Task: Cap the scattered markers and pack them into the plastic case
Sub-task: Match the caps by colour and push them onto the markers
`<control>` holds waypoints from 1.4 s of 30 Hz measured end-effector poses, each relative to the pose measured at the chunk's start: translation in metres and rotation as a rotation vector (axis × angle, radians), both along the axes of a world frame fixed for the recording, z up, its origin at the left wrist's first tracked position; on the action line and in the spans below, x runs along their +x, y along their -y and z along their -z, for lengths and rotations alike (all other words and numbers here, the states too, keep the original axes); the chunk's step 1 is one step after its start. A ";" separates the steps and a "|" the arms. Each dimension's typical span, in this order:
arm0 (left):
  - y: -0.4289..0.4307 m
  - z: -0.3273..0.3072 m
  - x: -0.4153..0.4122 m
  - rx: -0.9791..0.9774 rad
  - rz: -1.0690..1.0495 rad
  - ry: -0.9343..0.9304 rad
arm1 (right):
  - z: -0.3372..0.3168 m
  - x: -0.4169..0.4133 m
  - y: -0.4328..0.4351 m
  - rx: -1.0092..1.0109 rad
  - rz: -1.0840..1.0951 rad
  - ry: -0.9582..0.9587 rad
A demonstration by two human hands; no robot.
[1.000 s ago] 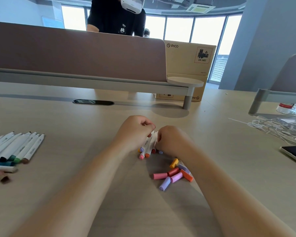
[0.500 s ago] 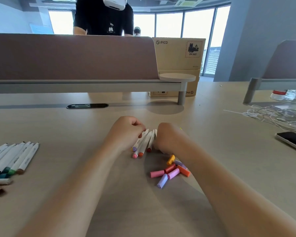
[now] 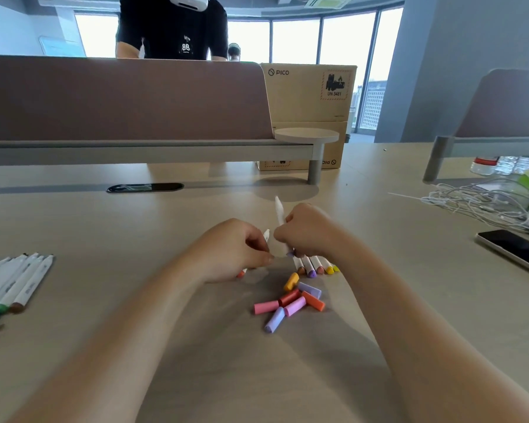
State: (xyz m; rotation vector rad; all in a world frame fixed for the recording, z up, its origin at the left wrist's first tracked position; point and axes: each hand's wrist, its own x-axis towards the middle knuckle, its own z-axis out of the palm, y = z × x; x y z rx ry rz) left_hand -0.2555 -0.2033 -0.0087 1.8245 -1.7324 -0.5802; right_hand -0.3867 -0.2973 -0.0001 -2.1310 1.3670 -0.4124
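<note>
Now | marker [image 3: 279, 213] white, tilted near-upright | right hand [image 3: 306, 232] grips it

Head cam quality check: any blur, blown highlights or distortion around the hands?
Head view: windows are blown out; the marker in the right hand and the one in the left hand are motion-smeared; loose caps are sharp; wide-angle stretches the forearms toward the bottom edge; soft shadows lie under them on the table.
</note>
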 end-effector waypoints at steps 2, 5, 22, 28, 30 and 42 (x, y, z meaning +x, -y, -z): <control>-0.001 -0.001 -0.004 0.023 0.090 0.044 | 0.000 -0.003 0.004 -0.008 0.036 0.083; -0.001 0.001 -0.011 0.032 0.182 0.085 | 0.002 -0.006 0.009 -0.023 0.056 0.126; 0.010 0.025 -0.042 -0.074 0.156 0.287 | 0.007 -0.007 0.011 -0.152 0.048 0.120; 0.016 0.024 -0.045 -0.069 0.166 0.277 | 0.007 -0.007 0.010 -0.161 0.042 0.116; 0.017 0.024 -0.044 -0.043 0.162 0.275 | 0.008 -0.007 0.011 -0.171 0.044 0.120; 0.009 0.014 -0.041 0.059 0.188 0.278 | 0.008 -0.006 0.009 -0.169 0.020 0.123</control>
